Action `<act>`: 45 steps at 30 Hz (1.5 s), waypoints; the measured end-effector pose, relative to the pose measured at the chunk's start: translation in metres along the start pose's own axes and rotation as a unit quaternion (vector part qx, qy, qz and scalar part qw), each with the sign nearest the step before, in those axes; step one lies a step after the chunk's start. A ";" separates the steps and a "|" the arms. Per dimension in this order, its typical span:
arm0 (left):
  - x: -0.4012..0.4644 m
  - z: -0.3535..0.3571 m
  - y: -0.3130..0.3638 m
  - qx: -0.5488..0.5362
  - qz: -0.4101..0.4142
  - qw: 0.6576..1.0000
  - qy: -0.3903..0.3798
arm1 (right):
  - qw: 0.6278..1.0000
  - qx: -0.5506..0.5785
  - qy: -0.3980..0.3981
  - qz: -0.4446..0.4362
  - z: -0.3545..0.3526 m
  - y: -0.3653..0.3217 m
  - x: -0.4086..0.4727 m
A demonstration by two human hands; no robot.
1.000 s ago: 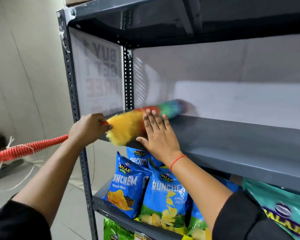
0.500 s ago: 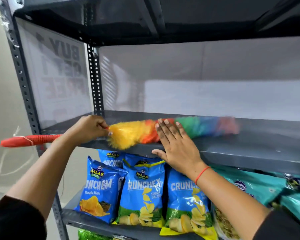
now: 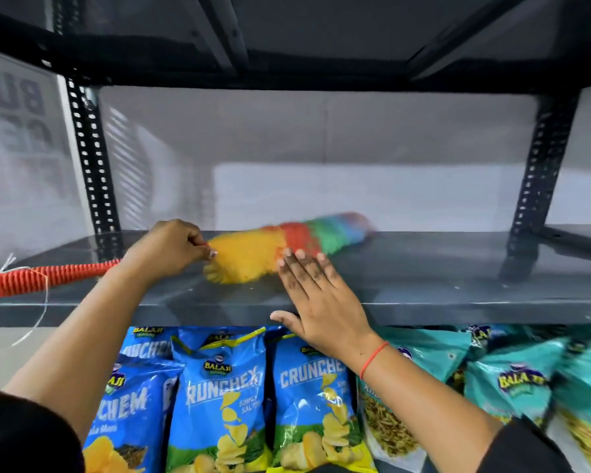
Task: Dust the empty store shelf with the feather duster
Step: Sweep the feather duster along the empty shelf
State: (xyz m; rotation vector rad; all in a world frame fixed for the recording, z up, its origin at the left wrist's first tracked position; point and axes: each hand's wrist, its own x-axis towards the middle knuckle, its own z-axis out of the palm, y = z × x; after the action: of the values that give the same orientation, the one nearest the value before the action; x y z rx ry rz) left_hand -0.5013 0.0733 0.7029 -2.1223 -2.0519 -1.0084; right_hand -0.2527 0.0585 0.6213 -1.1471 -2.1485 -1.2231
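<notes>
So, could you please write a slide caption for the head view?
Left hand sweeps a rainbow feather duster along the empty grey shelf; right hand rests flat at its front edge.

Grey metal shelf (image 3: 440, 278) between black perforated uprights. Resting on it: multicoloured feather duster (image 3: 270, 249), left of centre, and flat right hand (image 3: 316, 302) just in front of the duster, at the shelf's front edge.

Rainbow feather duster (image 3: 280, 247) flat on grey shelf (image 3: 423, 281)
</notes>
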 end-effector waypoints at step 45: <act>0.060 0.173 0.259 -0.075 0.110 0.986 -0.099 | 0.964 0.085 -0.153 0.203 -0.002 0.103 -0.107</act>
State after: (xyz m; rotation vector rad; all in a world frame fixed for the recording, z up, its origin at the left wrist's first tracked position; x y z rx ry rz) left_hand -0.1987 0.1680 0.6991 -2.5528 -1.8111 -0.9856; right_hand -0.1077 0.0362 0.6020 -1.6797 -2.0312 -0.7050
